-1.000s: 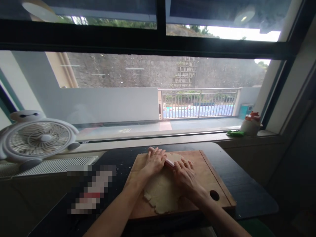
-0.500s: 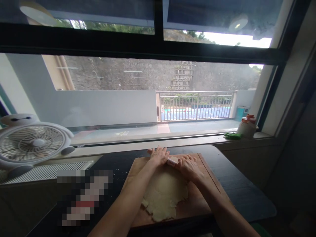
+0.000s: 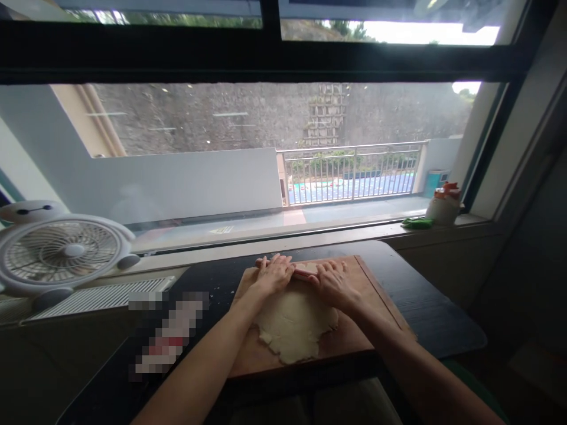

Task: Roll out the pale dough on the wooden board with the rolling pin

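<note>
A slim rolling pin [image 3: 305, 273] lies across the far part of a pale sheet of dough [image 3: 295, 324] with ragged near edges. My left hand [image 3: 275, 274] rests over the pin's left part, fingers draped across it. On the right part, my right hand [image 3: 335, 284] is closed over the pin, with its fingers curled forward. Both palms hide much of the pin; a short stretch shows between them. The dough is spread on a wooden board [image 3: 365, 304].
The board stands on a dark table [image 3: 425, 295] before a wide window. A white fan [image 3: 73, 251] is at the left. A whitish container with an orange top [image 3: 444, 206] and a green item [image 3: 416, 223] sit on the sill. A blurred-out patch [image 3: 170, 336] covers something left of the board.
The view has tilted down, so everything sits higher in the picture. The rolling pin lies more level than before, and my left hand has shifted slightly left with it.
</note>
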A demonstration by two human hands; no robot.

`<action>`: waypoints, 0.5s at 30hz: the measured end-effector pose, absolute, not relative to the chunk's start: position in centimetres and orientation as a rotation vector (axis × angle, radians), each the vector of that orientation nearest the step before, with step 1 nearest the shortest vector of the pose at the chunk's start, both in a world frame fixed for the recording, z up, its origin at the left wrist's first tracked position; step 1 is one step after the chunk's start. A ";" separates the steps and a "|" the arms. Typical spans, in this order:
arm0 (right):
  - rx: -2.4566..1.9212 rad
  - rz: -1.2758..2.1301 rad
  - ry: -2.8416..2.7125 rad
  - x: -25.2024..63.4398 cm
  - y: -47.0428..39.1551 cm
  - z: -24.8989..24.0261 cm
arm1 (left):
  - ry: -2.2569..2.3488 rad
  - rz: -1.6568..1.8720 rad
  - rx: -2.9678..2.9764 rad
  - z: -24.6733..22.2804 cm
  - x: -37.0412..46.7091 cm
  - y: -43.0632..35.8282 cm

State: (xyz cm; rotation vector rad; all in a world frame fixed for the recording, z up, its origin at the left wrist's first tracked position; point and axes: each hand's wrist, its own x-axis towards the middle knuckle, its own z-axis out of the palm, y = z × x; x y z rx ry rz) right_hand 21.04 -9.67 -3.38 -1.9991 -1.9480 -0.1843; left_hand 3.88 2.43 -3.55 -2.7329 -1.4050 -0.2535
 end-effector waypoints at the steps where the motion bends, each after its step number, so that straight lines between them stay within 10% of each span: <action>1: -2.016 -0.184 -1.958 21.5 -8.9 -3.0 | -1.426 -0.259 -2.725 -3.4 4.8 3.2; 15: -1.906 -0.181 -2.049 21.2 -10.7 -4.7 | -1.296 -0.480 -2.601 -4.3 0.3 -4.3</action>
